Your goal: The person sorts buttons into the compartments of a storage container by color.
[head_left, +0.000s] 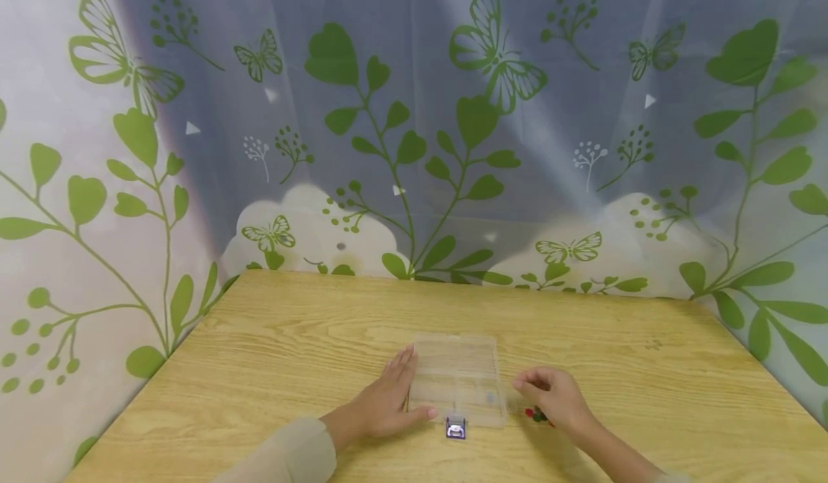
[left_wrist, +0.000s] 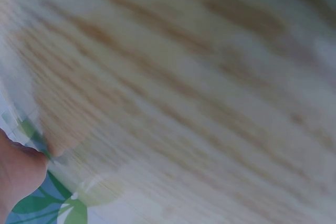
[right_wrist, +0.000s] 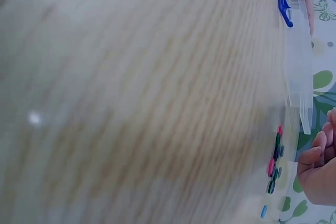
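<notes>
And here we are at the wood-grain counter (head_left: 310, 332), my hands apart, one on either side of the clear plastic box (head_left: 455, 357). My left hand (head_left: 390, 402) lies along the box's left side, fingers straight, thumb out by its front edge, pale sleeve (head_left: 297, 454) at the wrist. Right there at the front is the blue clip (head_left: 456, 428), and a light blue spot (head_left: 490, 397) shows towards the box's right side. Over to my right hand (head_left: 559, 399), just beside the box, fingers bent in towards the thumb (whether anything is pinched there, I cannot tell). Near it, small red, green and blue pieces (right_wrist: 271, 167) lie on the counter in a loose cluster, with a lone blue piece (right_wrist: 264, 211) a little apart. Behind it all, the leaf-and-butterfly printed cloth (head_left: 291, 131).
</notes>
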Action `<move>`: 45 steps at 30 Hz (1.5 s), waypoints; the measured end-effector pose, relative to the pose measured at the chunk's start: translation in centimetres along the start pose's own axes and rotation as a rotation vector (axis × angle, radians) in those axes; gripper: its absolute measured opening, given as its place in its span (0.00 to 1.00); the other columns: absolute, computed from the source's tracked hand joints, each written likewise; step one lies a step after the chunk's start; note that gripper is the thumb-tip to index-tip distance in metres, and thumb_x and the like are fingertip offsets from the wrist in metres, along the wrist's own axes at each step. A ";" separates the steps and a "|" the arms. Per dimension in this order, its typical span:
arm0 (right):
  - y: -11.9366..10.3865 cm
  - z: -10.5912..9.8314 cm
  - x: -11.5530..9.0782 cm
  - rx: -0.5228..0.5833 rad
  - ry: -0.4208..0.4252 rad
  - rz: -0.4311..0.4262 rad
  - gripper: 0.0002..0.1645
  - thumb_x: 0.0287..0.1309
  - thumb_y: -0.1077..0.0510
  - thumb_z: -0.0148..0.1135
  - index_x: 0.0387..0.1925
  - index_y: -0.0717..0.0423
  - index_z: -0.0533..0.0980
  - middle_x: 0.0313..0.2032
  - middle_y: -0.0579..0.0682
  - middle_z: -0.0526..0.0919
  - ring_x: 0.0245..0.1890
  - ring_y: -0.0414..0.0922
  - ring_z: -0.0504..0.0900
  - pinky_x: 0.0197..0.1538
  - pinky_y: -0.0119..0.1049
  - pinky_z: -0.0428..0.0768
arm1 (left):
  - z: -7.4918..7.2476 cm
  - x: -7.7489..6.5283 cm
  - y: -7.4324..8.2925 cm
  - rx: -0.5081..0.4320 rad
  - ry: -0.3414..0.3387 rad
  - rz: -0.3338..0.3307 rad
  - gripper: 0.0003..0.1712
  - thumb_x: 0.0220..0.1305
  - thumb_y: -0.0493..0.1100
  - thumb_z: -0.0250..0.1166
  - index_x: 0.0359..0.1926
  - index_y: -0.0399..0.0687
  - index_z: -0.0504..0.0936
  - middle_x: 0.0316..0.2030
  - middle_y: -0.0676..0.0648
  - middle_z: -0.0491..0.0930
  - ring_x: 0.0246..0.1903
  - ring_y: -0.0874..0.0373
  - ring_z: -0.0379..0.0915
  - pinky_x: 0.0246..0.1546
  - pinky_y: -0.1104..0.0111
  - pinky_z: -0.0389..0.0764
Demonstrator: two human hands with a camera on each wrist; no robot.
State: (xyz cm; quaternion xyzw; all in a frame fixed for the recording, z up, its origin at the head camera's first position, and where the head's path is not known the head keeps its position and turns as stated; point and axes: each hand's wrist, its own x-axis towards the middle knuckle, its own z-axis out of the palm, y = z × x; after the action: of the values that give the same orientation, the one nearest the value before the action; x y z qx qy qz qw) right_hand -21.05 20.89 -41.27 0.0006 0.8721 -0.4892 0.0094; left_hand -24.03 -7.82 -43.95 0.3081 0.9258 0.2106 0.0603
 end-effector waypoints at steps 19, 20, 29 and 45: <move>1.2 -2.4 -1.1 -0.083 0.054 0.014 0.14 0.58 0.55 0.61 0.38 0.64 0.80 0.39 0.53 0.84 0.31 0.34 0.75 0.33 0.25 0.76 | -0.1 -0.1 0.1 -0.005 0.007 0.004 0.55 0.62 0.70 0.45 0.71 0.32 0.41 0.72 0.35 0.38 0.72 0.43 0.36 0.71 0.52 0.48; 1.3 -2.6 -1.1 -0.086 0.053 0.012 0.15 0.58 0.55 0.61 0.39 0.64 0.79 0.39 0.54 0.83 0.32 0.34 0.75 0.34 0.25 0.76 | -0.1 -0.1 0.1 -0.004 0.007 0.003 0.55 0.62 0.70 0.45 0.71 0.32 0.41 0.72 0.35 0.38 0.72 0.43 0.36 0.71 0.52 0.48; 2.6 -3.9 -1.3 -0.121 0.087 -0.047 0.13 0.58 0.57 0.60 0.39 0.64 0.79 0.37 0.55 0.84 0.30 0.30 0.75 0.35 0.24 0.76 | -0.1 -0.1 0.1 0.000 0.007 -0.004 0.54 0.62 0.69 0.47 0.70 0.32 0.41 0.72 0.34 0.38 0.72 0.43 0.36 0.71 0.52 0.49; 5.2 -5.1 -1.0 -0.109 0.048 -0.059 0.14 0.58 0.61 0.60 0.42 0.68 0.77 0.27 0.49 0.81 0.23 0.33 0.73 0.23 0.27 0.73 | -0.1 -0.1 0.1 0.009 0.007 0.003 0.54 0.63 0.69 0.46 0.70 0.32 0.41 0.72 0.34 0.39 0.72 0.42 0.36 0.71 0.52 0.48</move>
State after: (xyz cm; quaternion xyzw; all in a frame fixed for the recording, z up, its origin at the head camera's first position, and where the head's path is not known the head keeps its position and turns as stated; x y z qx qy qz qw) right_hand -20.07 27.91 -43.01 -0.0138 0.8970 -0.4410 -0.0257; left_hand -23.94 -7.85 -43.86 0.3090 0.9264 0.2078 0.0556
